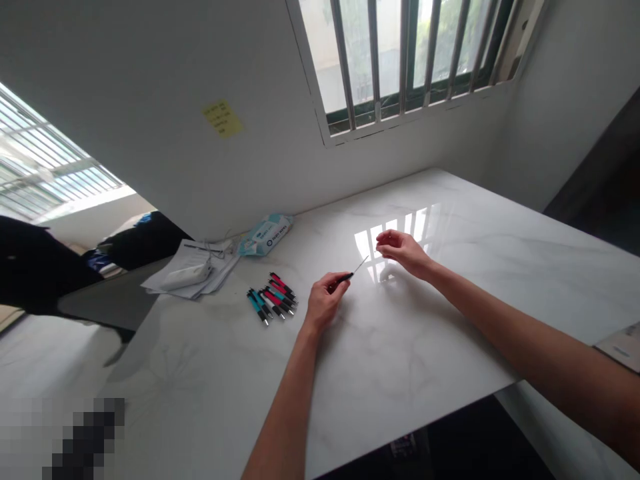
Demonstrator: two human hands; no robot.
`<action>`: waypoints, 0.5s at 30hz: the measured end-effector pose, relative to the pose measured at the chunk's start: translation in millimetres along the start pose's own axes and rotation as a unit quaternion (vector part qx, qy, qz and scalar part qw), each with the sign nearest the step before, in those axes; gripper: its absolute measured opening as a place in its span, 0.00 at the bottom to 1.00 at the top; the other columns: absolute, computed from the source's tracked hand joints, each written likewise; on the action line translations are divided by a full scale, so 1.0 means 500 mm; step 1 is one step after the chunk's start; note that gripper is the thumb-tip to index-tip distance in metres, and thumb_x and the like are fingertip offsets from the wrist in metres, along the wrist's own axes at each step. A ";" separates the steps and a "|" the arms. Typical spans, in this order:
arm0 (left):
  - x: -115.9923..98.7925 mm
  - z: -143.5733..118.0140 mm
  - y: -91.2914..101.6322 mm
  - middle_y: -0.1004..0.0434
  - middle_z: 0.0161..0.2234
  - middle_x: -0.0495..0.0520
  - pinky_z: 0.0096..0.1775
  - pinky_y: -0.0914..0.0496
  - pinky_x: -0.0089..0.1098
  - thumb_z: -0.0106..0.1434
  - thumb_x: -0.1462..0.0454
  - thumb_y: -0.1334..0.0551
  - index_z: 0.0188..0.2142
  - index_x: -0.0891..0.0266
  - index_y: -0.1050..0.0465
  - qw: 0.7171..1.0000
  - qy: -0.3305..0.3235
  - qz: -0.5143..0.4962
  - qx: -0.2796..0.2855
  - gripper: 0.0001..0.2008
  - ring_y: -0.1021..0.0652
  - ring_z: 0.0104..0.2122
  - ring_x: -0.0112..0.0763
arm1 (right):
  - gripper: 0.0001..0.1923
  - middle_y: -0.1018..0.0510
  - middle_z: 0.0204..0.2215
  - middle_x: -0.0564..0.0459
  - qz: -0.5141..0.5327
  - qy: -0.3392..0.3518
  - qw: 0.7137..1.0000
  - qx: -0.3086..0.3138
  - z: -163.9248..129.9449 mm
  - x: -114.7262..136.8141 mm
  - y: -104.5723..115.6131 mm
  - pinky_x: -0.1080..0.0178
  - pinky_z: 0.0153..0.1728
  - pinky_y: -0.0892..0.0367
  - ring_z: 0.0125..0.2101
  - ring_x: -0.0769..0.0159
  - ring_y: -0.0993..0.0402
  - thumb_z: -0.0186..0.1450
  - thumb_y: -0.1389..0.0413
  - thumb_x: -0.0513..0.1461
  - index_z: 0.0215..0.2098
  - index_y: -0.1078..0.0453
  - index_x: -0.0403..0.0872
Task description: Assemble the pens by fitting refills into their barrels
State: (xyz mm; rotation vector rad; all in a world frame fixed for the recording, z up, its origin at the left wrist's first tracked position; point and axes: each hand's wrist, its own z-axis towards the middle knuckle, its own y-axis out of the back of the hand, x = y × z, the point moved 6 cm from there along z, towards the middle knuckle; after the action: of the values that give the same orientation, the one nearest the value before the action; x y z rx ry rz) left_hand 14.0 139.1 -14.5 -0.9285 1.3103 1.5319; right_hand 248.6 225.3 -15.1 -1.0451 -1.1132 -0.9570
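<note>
My left hand (324,301) is closed around a pen (345,277) just above the white table. Only its black grip end shows past my fingers, and a thin refill (361,264) sticks out of it toward the upper right. My right hand (406,255) hovers beyond the refill's tip, apart from it, with fingers curled and the thumb near the fingertips. Something tiny may be pinched there, too small to name. Left of my left hand lies a loose row of several pens (273,298) with red, teal and white barrels and black grips.
A blue-and-white wipes pack (267,235) lies near the wall. Beside it is a stack of papers (210,285) with a white object (187,275) on top. The marble-look table (400,360) ends at a near edge. A barred window (400,60) reflects on its surface.
</note>
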 end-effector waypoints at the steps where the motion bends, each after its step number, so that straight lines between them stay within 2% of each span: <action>1: -0.001 -0.001 -0.003 0.18 0.37 0.54 0.34 0.34 0.29 0.62 0.56 0.31 0.43 0.60 0.14 1.000 -0.002 0.010 0.004 0.14 0.27 0.31 0.28 | 0.17 0.20 0.34 0.53 0.001 0.008 1.000 0.013 -0.002 0.004 -0.006 0.61 0.39 0.29 0.35 0.65 0.25 0.54 0.32 0.43 0.41 0.26 0.48; 4: -0.003 -0.001 -0.007 0.19 0.38 0.54 0.34 0.33 0.29 0.62 0.57 0.32 0.43 0.59 0.14 1.000 -0.005 0.024 0.006 0.13 0.26 0.31 0.28 | 0.16 0.20 0.34 0.53 -0.002 0.027 0.999 0.041 -0.009 0.013 -0.018 0.60 0.38 0.31 0.35 0.65 0.26 0.56 0.33 0.41 0.42 0.25 0.48; 15: -0.002 0.002 -0.007 0.18 0.39 0.54 0.36 0.32 0.30 0.62 0.56 0.32 0.43 0.59 0.15 1.000 0.004 0.028 0.013 0.14 0.25 0.32 0.30 | 0.14 0.21 0.35 0.54 -0.030 0.039 0.996 0.073 -0.012 0.008 -0.028 0.59 0.41 0.31 0.36 0.65 0.25 0.59 0.34 0.40 0.43 0.25 0.47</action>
State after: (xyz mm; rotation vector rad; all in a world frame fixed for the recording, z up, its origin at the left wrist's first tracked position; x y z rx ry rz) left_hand 17.9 139.9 -14.7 -0.8887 1.3694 1.5510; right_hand 237.5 216.0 -9.5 -0.8526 -1.1375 -0.9416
